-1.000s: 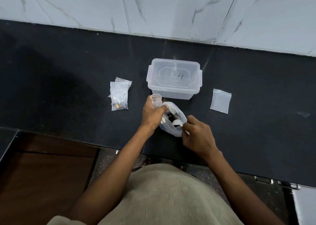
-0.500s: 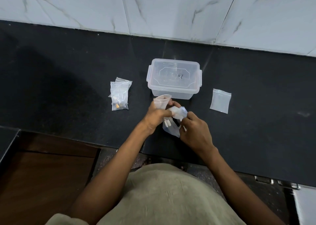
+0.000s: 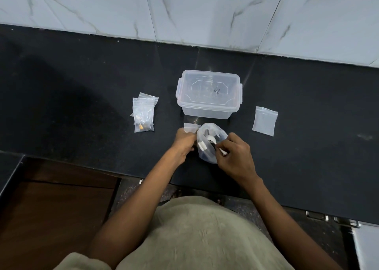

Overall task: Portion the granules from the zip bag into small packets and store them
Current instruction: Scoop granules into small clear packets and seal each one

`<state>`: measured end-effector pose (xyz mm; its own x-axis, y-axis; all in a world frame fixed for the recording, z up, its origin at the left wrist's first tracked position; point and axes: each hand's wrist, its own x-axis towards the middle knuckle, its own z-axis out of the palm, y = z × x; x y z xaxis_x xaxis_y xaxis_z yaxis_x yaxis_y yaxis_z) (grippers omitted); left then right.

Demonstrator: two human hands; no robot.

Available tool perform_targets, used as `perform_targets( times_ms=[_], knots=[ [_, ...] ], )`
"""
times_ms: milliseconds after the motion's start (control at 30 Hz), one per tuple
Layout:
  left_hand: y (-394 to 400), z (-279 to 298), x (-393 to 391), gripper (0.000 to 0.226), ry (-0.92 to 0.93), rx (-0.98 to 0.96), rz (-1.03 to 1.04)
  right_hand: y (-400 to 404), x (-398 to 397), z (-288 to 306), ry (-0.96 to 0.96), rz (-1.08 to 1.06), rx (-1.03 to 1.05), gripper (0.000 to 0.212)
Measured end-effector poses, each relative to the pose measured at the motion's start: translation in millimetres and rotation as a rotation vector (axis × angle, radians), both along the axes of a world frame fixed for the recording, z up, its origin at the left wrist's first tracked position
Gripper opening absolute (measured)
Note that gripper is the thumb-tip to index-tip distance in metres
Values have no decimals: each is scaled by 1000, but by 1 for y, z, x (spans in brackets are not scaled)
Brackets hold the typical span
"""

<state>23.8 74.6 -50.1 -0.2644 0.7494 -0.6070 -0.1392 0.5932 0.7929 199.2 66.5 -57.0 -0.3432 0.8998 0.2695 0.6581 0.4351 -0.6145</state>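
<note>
The clear zip bag (image 3: 207, 157) stands with its mouth spread open on the black counter (image 3: 61, 105), dark granules inside. My right hand (image 3: 235, 157) pinches the handle of a small white spoon (image 3: 211, 139) whose bowl dips into the bag's mouth. My left hand (image 3: 183, 144) holds a small empty packet (image 3: 190, 127) at the bag's left rim and touches that rim. A closed clear plastic box (image 3: 209, 94) sits just behind the bag.
Filled small packets (image 3: 143, 113) lie stacked to the left of the box. A small empty packet (image 3: 265, 121) lies flat to the right. A marble tiled wall (image 3: 184, 9) rises behind the counter. A brown cabinet (image 3: 51, 208) shows below the counter's front edge.
The spoon, lifted beside the small packet half a second ago, is back down inside the zip bag. The bag's mouth has spread open again, and the small packet has dropped lower.
</note>
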Motion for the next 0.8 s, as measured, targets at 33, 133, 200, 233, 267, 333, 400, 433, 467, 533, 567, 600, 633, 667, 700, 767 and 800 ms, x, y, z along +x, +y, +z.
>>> perform_targets(
  times_ms=[33,133,200,233,267,333,400,433,467,533,567,600,633,667,700,767,800],
  knots=[
    [1,0,1,18,4,16,17,1,1,0,-2,3,-3,7],
    [2,-2,0,22,1,80,56,2,4,-1,-77,24,-48,7],
    [4,-4,-2,20,15,120,87,3,7,-2,-147,39,-92,4],
    [5,-4,-3,17,20,139,120,4,7,-1,-166,38,-109,4],
    [7,-4,-3,15,30,154,154,5,7,-1,-179,36,-120,3],
    [9,-5,-4,14,65,174,190,6,7,2,-199,37,-125,4],
    [10,-5,-4,15,83,155,192,6,5,4,-209,40,-123,4],
    [9,-4,-4,13,80,130,186,6,5,4,-212,40,-119,4],
    [10,-5,-5,13,80,108,166,6,4,4,-215,36,-115,4],
    [10,-7,-6,17,48,82,125,5,3,4,-212,22,-109,3],
    [9,-6,-6,17,10,84,123,4,2,3,-210,14,-101,2],
    [8,-6,-6,17,-24,92,124,3,1,3,-205,0,-90,3],
    [7,-6,-5,18,-51,101,124,2,-1,3,-194,-20,-80,4],
    [6,-6,-4,20,-67,112,116,0,-3,3,-179,-42,-71,7],
    [4,-4,-3,20,-79,126,97,-1,-5,2,-165,-60,-64,9],
    [0,1,2,16,-72,152,41,-3,-9,2,-150,-67,-54,12],
    [-1,1,4,21,-59,164,-2,-3,-11,2,-146,-53,-50,12]
  ],
)
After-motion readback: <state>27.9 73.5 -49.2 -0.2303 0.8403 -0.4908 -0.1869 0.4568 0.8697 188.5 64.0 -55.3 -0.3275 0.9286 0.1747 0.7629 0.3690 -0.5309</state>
